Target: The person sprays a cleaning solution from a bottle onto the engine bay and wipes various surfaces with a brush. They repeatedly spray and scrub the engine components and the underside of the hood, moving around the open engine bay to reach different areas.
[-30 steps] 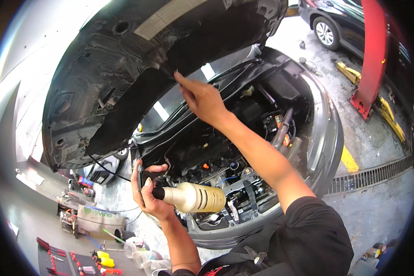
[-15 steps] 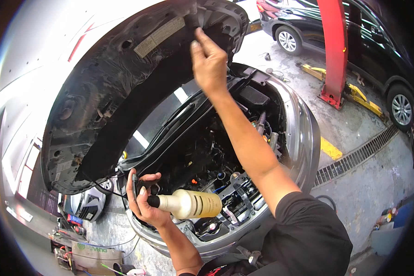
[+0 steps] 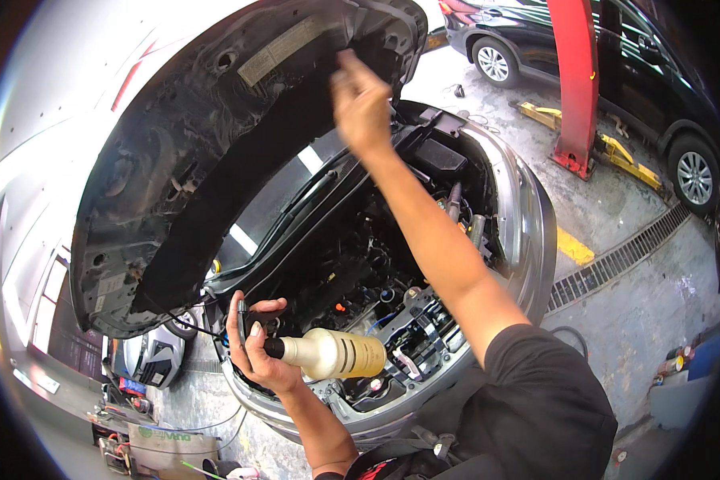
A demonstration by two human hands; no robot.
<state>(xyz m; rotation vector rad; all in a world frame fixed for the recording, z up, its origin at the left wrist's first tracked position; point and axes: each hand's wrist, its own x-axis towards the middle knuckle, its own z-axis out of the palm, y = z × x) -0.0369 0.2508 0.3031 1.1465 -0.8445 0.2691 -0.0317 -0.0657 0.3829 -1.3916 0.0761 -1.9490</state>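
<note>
My left hand [image 3: 260, 352] is wrapped round the black spray head of a spray bottle [image 3: 348, 354], a pale translucent one with yellowish liquid. The bottle lies tilted nearly level over the engine bay's near side, its base to the right. Raised and curled, my right hand [image 3: 364, 112] is at the dirty underside of the car's open hood [image 3: 144, 168], near its upper right end. Motion smears its fingertips, and whatever they pinch cannot be made out. Whitish streaks mark the hood's dark metal around a pale label [image 3: 280, 52].
Below the hood is the exposed engine bay [image 3: 352, 280] of a grey car. A red lift post [image 3: 576, 88] with yellow arms stands at the right, beside a black car [image 3: 640, 104]. A floor drain grate [image 3: 616, 256] runs nearby. Equipment [image 3: 164, 448] sits at lower left.
My right hand moves slightly at the hood, its fingertips more blurred than before. The left hand keeps its grip on the spray bottle. The whole view has shifted a little.
</note>
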